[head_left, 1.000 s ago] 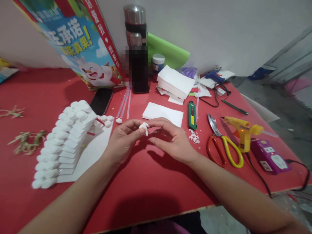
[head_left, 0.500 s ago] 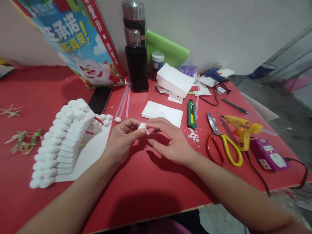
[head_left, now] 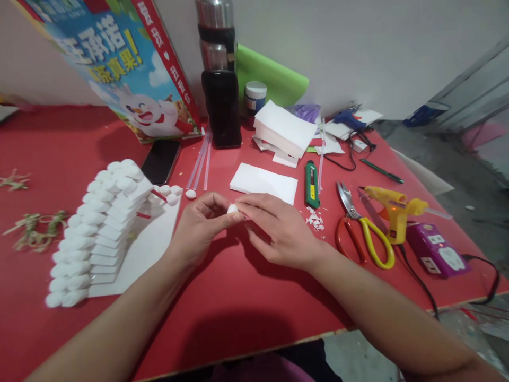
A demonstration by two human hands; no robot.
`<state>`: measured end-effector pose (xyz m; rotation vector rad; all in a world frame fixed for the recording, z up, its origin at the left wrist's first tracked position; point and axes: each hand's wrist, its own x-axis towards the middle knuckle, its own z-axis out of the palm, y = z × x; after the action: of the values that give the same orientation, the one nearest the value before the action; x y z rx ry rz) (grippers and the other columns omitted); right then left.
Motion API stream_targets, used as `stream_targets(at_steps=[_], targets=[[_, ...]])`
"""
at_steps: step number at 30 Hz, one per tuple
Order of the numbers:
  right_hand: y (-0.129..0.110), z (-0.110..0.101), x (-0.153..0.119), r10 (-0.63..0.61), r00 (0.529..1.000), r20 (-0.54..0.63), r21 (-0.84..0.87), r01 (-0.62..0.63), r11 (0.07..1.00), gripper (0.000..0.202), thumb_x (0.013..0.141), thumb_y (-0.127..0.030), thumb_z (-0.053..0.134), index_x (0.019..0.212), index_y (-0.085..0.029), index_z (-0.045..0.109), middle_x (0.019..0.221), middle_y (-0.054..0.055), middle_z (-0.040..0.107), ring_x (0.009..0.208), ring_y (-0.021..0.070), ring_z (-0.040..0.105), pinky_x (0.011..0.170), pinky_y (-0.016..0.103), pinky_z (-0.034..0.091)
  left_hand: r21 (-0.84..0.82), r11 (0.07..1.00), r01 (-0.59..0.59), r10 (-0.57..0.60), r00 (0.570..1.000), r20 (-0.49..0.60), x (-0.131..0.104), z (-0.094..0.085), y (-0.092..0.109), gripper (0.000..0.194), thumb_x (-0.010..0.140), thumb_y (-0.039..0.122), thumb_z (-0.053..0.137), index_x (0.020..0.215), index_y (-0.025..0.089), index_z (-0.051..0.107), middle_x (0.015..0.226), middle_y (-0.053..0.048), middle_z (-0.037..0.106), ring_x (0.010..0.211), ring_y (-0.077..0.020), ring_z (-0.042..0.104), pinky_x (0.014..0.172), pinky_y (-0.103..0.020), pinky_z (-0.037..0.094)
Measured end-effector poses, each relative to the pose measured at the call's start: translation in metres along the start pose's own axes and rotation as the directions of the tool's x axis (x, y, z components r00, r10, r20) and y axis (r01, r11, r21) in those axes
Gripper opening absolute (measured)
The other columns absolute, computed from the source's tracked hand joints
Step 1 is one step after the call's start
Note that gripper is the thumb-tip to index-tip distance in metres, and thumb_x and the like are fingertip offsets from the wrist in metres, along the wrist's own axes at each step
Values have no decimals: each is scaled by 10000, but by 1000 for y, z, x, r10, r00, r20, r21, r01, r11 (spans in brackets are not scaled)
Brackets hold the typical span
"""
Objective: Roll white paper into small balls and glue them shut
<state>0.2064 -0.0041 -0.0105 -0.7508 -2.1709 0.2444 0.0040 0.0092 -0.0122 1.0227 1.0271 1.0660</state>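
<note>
My left hand [head_left: 199, 224] pinches a small white paper ball [head_left: 233, 209] between thumb and fingers, above the red table. My right hand [head_left: 274, 225] meets it from the other side, its fingers bent together at the ball's edge. Part of the ball is hidden by the fingertips. To the left stands a stepped white model [head_left: 107, 233], covered along its side with rows of similar rounded white pieces. One loose white piece [head_left: 191, 194] lies just beyond my left hand. Behind my right hand lies a stack of white paper slips [head_left: 263, 181].
On the right lie a green utility knife [head_left: 312, 183], white scraps [head_left: 315, 218], scissors [head_left: 365, 233], a yellow glue gun [head_left: 392, 207] and a purple power strip [head_left: 437, 252]. A phone [head_left: 161, 161], glue sticks [head_left: 201, 159], a dark phone-like object [head_left: 221, 109] and a printed box [head_left: 139, 79] are farther back.
My right hand has closed in, its fingers nearer together and against the ball. The ball looks rounder and smoother; its ragged edge no longer shows. The view has shifted slightly.
</note>
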Motion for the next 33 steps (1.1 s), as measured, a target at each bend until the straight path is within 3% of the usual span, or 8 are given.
stream_targets(at_steps=[3, 5, 9, 14, 21, 24, 28, 33], targets=[[0, 0, 1, -16, 998, 56, -71, 20, 997, 441, 958, -127, 568, 1398, -165, 574, 1314, 201, 690, 1194, 336, 683, 981, 553, 607, 46, 999, -9, 9, 1000, -11, 2, -1, -1, 286, 684, 238, 963, 765, 179, 695, 738, 17, 679, 698, -117, 615, 671, -226, 486], [-4, -2, 2, 7, 1000, 2, 20, -7, 1000, 392, 966, -115, 566, 1349, -168, 628, 1285, 189, 705, 1182, 311, 695, 979, 521, 616, 68, 998, -14, 15, 1000, -8, 4, -3, -1, 287, 689, 246, 963, 772, 176, 697, 738, 15, 682, 698, -117, 619, 668, -223, 491], [-13, -8, 6, 226, 966, -124, 348, -171, 922, 311, 993, -97, 568, 1224, -230, 728, 1171, 103, 742, 1076, 208, 730, 951, 415, 630, 60, 998, -27, 29, 999, -20, 5, -5, 1, 297, 707, 271, 958, 819, 175, 700, 763, 8, 708, 693, -127, 653, 658, -232, 532], [-11, -9, 3, 439, 895, -83, 555, -324, 766, 428, 996, -99, 545, 1367, -274, 668, 1165, 69, 731, 1072, 189, 722, 940, 406, 639, 16, 997, -69, 69, 998, 11, 3, -4, 3, 324, 684, 228, 965, 858, 199, 694, 803, 17, 737, 673, -155, 695, 619, -272, 598], [-13, 3, 1, 266, 962, -56, 316, -236, 919, 571, 975, -20, 467, 1446, -305, 620, 1297, 93, 662, 1209, 219, 656, 1034, 447, 589, 52, 987, -152, 152, 988, 16, 3, -7, 0, 289, 714, 219, 952, 904, 206, 734, 845, 11, 755, 752, -143, 708, 718, -256, 593], [-11, 10, -4, 186, 981, -54, 177, -174, 969, 649, 970, -16, 474, 1532, -338, 528, 1305, 96, 652, 1200, 231, 653, 979, 434, 610, 155, 974, -165, 167, 986, 2, 3, -8, 1, 273, 726, 269, 948, 889, 199, 741, 831, 5, 753, 759, -151, 701, 736, -268, 578], [-8, 12, -7, 89, 996, 20, -77, -87, 993, 607, 989, -51, 487, 1559, -258, 487, 1285, 149, 692, 1181, 290, 662, 955, 508, 606, 334, 917, -219, 229, 973, 9, 1, -5, 5, 201, 768, 286, 907, 869, 194, 761, 834, -11, 762, 776, -160, 699, 740, -272, 549], [-9, -1, -1, 196, 979, -57, 159, -185, 970, 611, 972, 8, 436, 1515, -247, 553, 1296, 123, 704, 1203, 231, 685, 1037, 445, 591, 178, 976, -128, 139, 989, -48, 0, -1, 7, 279, 736, 291, 934, 903, 196, 731, 801, 1, 735, 753, -157, 690, 718, -271, 549]])
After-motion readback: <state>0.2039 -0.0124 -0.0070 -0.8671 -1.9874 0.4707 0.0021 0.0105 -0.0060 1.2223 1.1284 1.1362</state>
